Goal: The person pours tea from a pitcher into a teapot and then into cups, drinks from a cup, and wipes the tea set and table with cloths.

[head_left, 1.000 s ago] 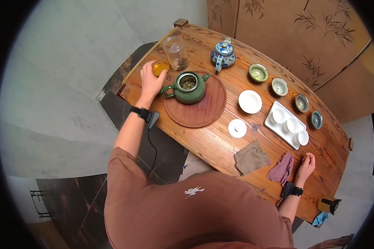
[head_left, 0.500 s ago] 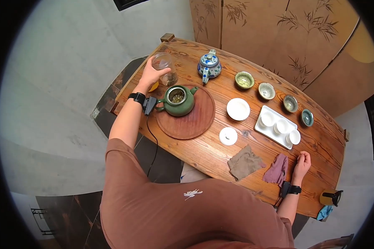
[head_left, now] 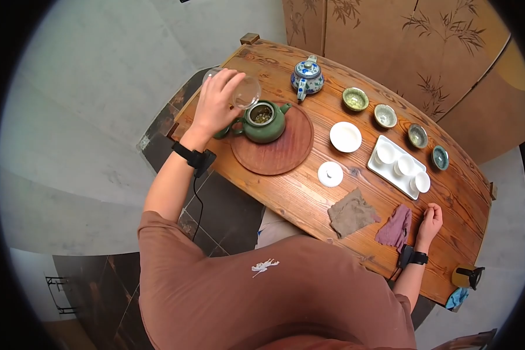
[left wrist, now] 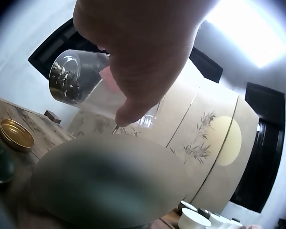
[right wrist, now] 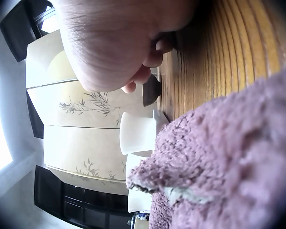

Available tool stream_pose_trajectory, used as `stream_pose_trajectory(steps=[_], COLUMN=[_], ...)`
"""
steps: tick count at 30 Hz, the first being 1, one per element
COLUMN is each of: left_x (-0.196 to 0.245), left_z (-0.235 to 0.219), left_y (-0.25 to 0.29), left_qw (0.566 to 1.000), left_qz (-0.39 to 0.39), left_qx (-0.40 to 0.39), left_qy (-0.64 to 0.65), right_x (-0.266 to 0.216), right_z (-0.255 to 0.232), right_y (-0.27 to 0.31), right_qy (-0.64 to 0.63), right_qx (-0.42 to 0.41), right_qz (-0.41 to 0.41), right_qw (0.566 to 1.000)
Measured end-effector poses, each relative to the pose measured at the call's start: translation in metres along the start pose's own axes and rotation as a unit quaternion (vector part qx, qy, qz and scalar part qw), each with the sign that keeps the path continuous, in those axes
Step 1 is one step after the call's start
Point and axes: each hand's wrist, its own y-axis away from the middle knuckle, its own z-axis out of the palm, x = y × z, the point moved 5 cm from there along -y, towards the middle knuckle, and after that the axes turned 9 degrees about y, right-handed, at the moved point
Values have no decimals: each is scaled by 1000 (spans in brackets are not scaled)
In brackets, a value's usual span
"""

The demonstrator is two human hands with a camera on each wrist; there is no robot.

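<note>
In the head view my left hand [head_left: 216, 104] grips a clear plastic jar [head_left: 246, 93], tilted with its mouth beside the green teapot [head_left: 265, 129]. The left wrist view shows the jar [left wrist: 93, 86] lying nearly sideways, dark leaves at its base end. The teapot stands without its lid on a round wooden board [head_left: 291, 153], leaves visible inside. A gold lid [left wrist: 17, 134] rests on the table near a green lid [left wrist: 0, 164]. My right hand [head_left: 430, 224] rests on the table beside a purple cloth [head_left: 395, 226], fingers loosely curled, holding nothing.
A blue-and-white teapot [head_left: 307, 76] stands behind the board. Several small bowls line the far edge, near a white tray [head_left: 385, 174] with white cups. A white bowl [head_left: 345, 137], white lid [head_left: 331, 174] and brown cloth [head_left: 352, 213] lie nearer.
My left hand let go of the gold lid, took hold of the clear jar, lifted it and tipped it towards the green teapot. My right hand stays in its place.
</note>
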Motion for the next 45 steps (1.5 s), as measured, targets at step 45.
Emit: stream_pose_trajectory(steps=[45], left_x=[37], left_z=[18], left_y=[-17], left_qw=[987], left_qz=[82], left_qx=[-74], left_qy=[-112], right_x=[-29], right_z=[-4], right_y=[11], right_qy=[14], right_qx=[-5], right_qz=[49], right_qw=[999])
